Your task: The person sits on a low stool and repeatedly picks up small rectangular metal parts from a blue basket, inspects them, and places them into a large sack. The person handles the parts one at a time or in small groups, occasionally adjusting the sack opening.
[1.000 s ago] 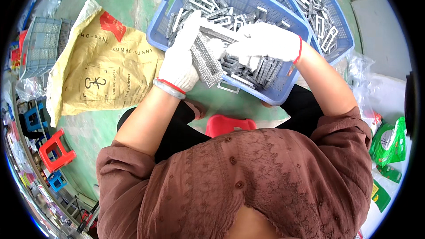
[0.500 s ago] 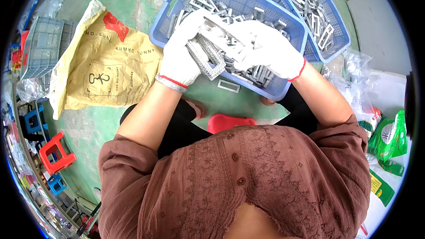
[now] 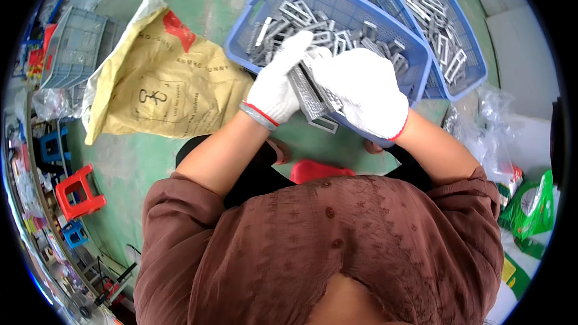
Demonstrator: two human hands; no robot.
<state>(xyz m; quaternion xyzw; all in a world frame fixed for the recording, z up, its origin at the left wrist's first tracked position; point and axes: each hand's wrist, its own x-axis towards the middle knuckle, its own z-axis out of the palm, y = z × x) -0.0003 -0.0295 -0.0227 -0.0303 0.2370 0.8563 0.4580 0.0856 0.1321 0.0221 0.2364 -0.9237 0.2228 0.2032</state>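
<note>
In white knit gloves, both my hands meet over the near side of a blue plastic basket (image 3: 265, 66). My left hand (image 3: 278, 87) is closed round a few silver-grey rectangular metal frames (image 3: 310, 97), tilted with their long sides pointing toward me. Pressed against the right side of the same frames, my right hand (image 3: 364, 87) has its fingers curled round them; its fingertips are mostly hidden. Many similar loose metal frames (image 3: 301, 15) fill the basket. One metal frame (image 3: 325, 125) lies on the floor just below the held ones.
A second blue basket (image 3: 478, 78) of metal frames stands at the far right. To the left lie a yellow woven sack (image 3: 174, 96) and a grey crate (image 3: 72, 48). A red stool (image 3: 81, 192) stands farther left. Clear plastic bags (image 3: 487, 120) sit at right.
My hands have drawn closer together, and the held frames are now pressed between them, where they were spread apart before. The whole view has shifted slightly, moving the baskets rightward.
</note>
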